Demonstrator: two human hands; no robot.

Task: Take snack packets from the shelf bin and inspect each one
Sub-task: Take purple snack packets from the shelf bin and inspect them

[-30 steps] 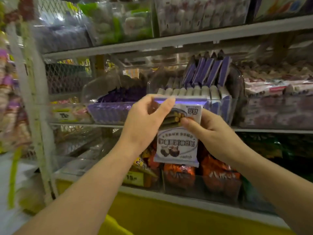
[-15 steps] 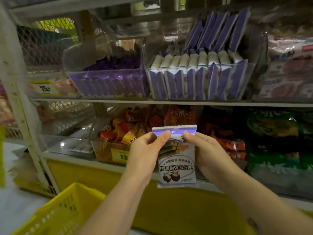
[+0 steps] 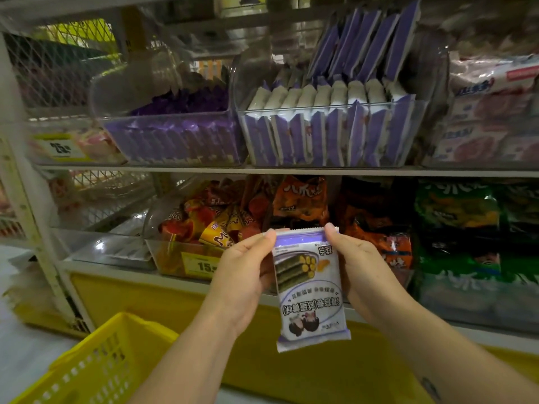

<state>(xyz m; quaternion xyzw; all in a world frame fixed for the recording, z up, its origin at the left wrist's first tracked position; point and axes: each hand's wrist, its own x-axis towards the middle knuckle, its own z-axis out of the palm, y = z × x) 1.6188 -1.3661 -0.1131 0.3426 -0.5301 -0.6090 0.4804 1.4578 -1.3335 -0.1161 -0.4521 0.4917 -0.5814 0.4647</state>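
I hold a white and purple snack packet (image 3: 310, 290) upside down in front of the lower shelf, its printed face toward me. My left hand (image 3: 243, 275) pinches its upper left edge and my right hand (image 3: 361, 272) pinches its upper right edge. Above, on the middle shelf, a clear plastic bin (image 3: 332, 135) holds several identical purple and white packets standing in rows.
A second clear bin (image 3: 175, 135) of purple packets stands to the left. Orange snack bags (image 3: 303, 199) and green bags (image 3: 458, 205) fill the lower shelf. A yellow plastic basket (image 3: 96, 363) sits at the lower left. A white shelf post (image 3: 32, 211) runs down the left.
Both hands have brought the packet down from the bin's front to below the shelf edge and closer to me. The yellow basket has come into view.
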